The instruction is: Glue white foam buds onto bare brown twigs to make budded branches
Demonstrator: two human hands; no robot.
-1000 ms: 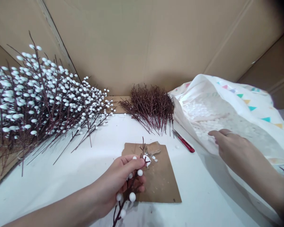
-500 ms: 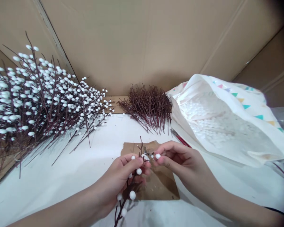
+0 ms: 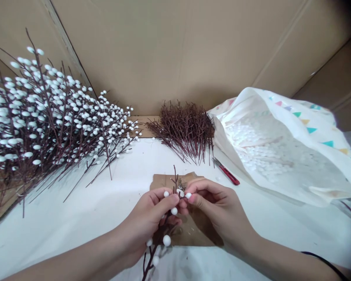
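My left hand (image 3: 158, 210) is closed around a brown artificial berry branch (image 3: 148, 265) that carries several white berries along its stem. Between the thumb and finger of my right hand (image 3: 216, 207) is a single white berry (image 3: 188, 195), which meets the tip of a short side twig beside my left thumb. Bare twig tips stick up above my left fingers. Beneath both hands lies a piece of brown cardboard (image 3: 204, 230), with a small white blob and some dark bits partly hidden by my fingers.
A big heap of white-berried branches (image 3: 61, 113) fills the left side. Bare brown twigs (image 3: 187, 128) lie in a bundle at the back middle. Red-handled snips (image 3: 228, 173) rest near an open white bag (image 3: 304, 156) of loose white berries. Cardboard walls (image 3: 169, 50) stand behind.
My right hand has moved left and brought the white berry from a small gap away to the side twig's tip. My left hand keeps its hold on the branch. The view has shifted slightly.
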